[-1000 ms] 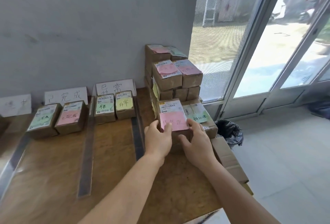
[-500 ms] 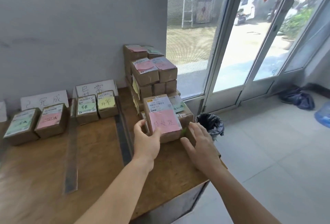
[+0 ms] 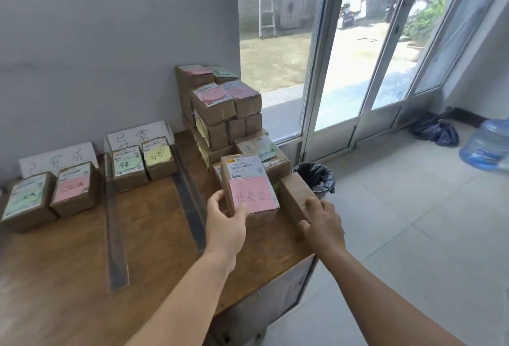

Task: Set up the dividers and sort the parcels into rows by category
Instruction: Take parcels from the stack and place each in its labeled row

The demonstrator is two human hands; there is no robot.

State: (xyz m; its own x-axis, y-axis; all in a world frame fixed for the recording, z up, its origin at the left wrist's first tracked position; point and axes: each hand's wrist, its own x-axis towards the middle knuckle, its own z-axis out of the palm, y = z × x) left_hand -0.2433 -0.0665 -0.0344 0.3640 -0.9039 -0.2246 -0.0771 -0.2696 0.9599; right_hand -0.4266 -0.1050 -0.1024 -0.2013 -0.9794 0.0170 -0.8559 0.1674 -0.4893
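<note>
Parcels already sorted sit at the far left of the wooden table [image 3: 68,276]: a green-noted box [image 3: 26,202] and a pink-noted box [image 3: 73,191] side by side, in front of a handwritten sign card [image 3: 59,159] leaning on the wall. A long clear divider strip [image 3: 115,238] lies flat between that row and the next, where two more boxes, one with a green note [image 3: 128,168] and one with a yellow note [image 3: 158,157], stand before a second sign card [image 3: 137,133]. A darker divider strip [image 3: 190,210] runs along the right of that row.

Right of it the person's left hand [image 3: 224,224] grips a parcel with a pink note [image 3: 249,190], thumb on its top face and fingers round its left side; it looks lifted or tilted just off the table, at the foot of the unsorted stack [image 3: 220,114]. The right hand [image 3: 322,221] rests with curled fingers on a plain brown box [image 3: 296,198] at the table's right edge, holding its near end. Beyond the edge stand a bin with a black liner [image 3: 316,177] and, far right, a water jug [image 3: 487,147].

By my reckoning the job is early: two rows hold two parcels each, both dividers are down, and most of the pile is left. No sign matching this pink parcel's category is in sight.
</note>
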